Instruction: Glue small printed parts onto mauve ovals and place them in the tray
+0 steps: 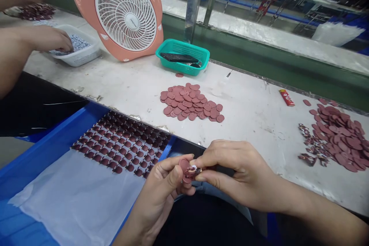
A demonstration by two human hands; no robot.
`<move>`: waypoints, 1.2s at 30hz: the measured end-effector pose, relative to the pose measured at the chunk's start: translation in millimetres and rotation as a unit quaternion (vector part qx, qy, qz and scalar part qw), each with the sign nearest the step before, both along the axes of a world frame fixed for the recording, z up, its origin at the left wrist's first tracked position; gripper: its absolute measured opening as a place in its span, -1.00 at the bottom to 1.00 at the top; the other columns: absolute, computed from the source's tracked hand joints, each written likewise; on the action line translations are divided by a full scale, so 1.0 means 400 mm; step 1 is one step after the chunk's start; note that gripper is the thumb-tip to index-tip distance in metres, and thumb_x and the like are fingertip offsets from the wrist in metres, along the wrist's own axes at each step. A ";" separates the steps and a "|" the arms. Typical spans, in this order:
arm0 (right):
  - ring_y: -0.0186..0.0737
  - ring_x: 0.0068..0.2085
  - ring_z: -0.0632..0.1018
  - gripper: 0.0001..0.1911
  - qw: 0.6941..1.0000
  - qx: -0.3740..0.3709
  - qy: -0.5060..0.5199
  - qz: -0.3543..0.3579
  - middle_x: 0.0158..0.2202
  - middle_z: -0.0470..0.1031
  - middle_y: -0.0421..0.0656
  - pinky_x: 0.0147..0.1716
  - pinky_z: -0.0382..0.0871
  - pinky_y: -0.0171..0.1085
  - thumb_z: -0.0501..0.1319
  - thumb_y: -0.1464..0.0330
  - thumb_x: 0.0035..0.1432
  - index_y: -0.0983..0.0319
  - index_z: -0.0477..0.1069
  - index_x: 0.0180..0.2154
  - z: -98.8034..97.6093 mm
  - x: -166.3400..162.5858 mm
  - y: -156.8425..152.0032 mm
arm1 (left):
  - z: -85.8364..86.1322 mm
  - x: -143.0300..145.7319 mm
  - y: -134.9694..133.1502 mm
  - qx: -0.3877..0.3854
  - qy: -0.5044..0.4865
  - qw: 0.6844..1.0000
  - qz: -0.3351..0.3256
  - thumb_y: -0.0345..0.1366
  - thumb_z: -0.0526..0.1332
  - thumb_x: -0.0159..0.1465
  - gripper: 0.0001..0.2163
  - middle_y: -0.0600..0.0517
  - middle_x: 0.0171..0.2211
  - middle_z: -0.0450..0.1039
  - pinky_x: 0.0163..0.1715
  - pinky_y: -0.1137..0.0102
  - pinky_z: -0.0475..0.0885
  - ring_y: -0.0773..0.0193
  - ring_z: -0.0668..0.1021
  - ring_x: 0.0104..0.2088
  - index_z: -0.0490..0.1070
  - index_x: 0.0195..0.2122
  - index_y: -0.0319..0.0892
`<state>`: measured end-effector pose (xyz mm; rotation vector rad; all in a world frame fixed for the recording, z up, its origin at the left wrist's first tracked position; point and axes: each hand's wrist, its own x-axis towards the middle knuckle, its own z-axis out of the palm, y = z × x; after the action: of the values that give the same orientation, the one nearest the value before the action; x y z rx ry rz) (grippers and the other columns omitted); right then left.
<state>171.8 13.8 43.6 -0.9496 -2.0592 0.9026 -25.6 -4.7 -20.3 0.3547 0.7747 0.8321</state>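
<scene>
Near my lap, my left hand (170, 178) pinches a reddish-brown oval disc (185, 166) between thumb and fingers. My right hand (230, 165) meets it there, thumb and forefinger closed on a small dark figure piece with white and tan details (193, 170), which touches the disc. Part of both pieces is hidden by the fingers. On the worktable beyond lies a pile of matching discs (190, 102). Farther right is a larger disc pile (343, 138), with small dark-and-white figure pieces (313, 144) along its left side.
Left of me, a blue crate (52, 132) holds rows of assembled pieces (121, 146) and a white sheet (77, 196). A pink fan (129, 15), a green basket (181, 52) and a red wrapper (286, 97) are on the table. A co-worker's hand (54, 40) reaches into a white tub (83, 55).
</scene>
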 end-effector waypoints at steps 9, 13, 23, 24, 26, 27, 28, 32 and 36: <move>-0.29 -0.29 0.60 -0.84 0.999 0.040 -0.014 0.028 -0.29 0.65 -0.16 -0.24 0.51 -0.37 0.27 0.51 0.33 0.21 0.51 -0.08 0.011 -0.009 -0.009 | 0.020 0.008 -0.007 0.008 0.008 1.000 0.020 -0.08 0.58 -0.04 -0.67 0.04 -0.52 0.63 -0.46 0.51 0.51 0.39 0.56 -0.54 0.72 -0.29 -0.10; -0.32 -0.29 0.60 -0.87 0.999 0.039 0.004 0.035 -0.29 0.63 -0.11 -0.23 0.51 -0.39 0.27 0.55 0.33 0.31 0.51 -0.09 0.010 -0.010 -0.023 | 0.032 0.008 -0.012 0.016 0.003 1.000 0.027 -0.10 0.58 -0.02 -0.74 0.04 -0.52 0.66 -0.43 0.54 0.50 0.38 0.60 -0.51 0.72 -0.33 -0.06; -0.36 -0.23 0.61 -0.86 0.998 0.041 0.009 0.046 -0.24 0.63 -0.06 -0.16 0.51 -0.42 0.27 0.59 0.31 0.41 0.50 -0.09 0.010 -0.010 -0.033 | 0.034 0.007 -0.020 0.033 -0.056 0.998 0.014 -0.19 0.57 0.03 -0.77 0.12 -0.46 0.68 -0.39 0.61 0.48 0.43 0.63 -0.46 0.71 -0.27 -0.04; -0.37 -0.23 0.61 -0.86 0.998 0.039 0.008 0.046 -0.23 0.63 -0.06 -0.16 0.51 -0.42 0.27 0.59 0.31 0.41 0.50 -0.09 0.011 -0.010 -0.032 | 0.033 0.007 -0.020 0.036 -0.055 0.998 0.013 -0.19 0.57 0.03 -0.77 0.12 -0.46 0.68 -0.39 0.62 0.48 0.43 0.63 -0.46 0.71 -0.27 -0.05; -0.37 -0.23 0.61 -0.86 0.998 0.036 0.005 0.046 -0.23 0.64 -0.07 -0.16 0.51 -0.42 0.27 0.59 0.31 0.40 0.50 -0.09 0.013 -0.010 -0.030 | 0.031 0.008 -0.019 0.038 -0.053 0.998 0.012 -0.19 0.56 0.04 -0.78 0.12 -0.45 0.69 -0.37 0.62 0.49 0.43 0.63 -0.44 0.72 -0.27 -0.04; -0.37 -0.24 0.61 -0.86 0.998 0.035 0.004 0.045 -0.23 0.64 -0.07 -0.16 0.51 -0.42 0.27 0.59 0.31 0.40 0.50 -0.09 0.014 -0.010 -0.029 | 0.031 0.008 -0.019 0.037 -0.054 0.998 0.011 -0.19 0.56 0.04 -0.77 0.12 -0.44 0.69 -0.36 0.61 0.49 0.42 0.63 -0.43 0.72 -0.26 -0.03; -0.38 -0.24 0.61 -0.86 0.998 0.035 0.002 0.045 -0.24 0.64 -0.08 -0.16 0.51 -0.42 0.27 0.58 0.32 0.40 0.51 -0.09 0.016 -0.009 -0.028 | 0.032 0.008 -0.018 0.036 -0.056 0.998 0.009 -0.18 0.56 0.04 -0.77 0.12 -0.44 0.69 -0.36 0.61 0.49 0.43 0.63 -0.43 0.72 -0.26 -0.03; -0.39 -0.24 0.61 -0.88 0.998 0.039 -0.006 0.049 -0.25 0.64 -0.09 -0.17 0.52 -0.43 0.25 0.56 0.34 0.40 0.50 -0.10 0.020 -0.007 -0.026 | 0.034 0.008 -0.014 0.036 -0.062 0.997 0.004 -0.16 0.57 0.02 -0.75 0.12 -0.49 0.67 -0.42 0.65 0.45 0.47 0.59 -0.49 0.72 -0.26 -0.03; -0.41 -0.23 0.62 -0.90 0.998 0.045 -0.010 0.053 -0.26 0.64 -0.09 -0.17 0.53 -0.46 0.21 0.54 0.39 0.39 0.50 -0.10 0.021 -0.009 -0.026 | 0.032 0.007 -0.013 0.043 -0.063 0.997 0.003 -0.16 0.58 -0.02 -0.74 0.13 -0.51 0.63 -0.46 0.65 0.41 0.49 0.54 -0.51 0.72 -0.28 -0.03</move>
<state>168.0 3.5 52.1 -0.8124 -2.1642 0.8507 -22.8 -10.1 -7.3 0.3722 0.6250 0.8870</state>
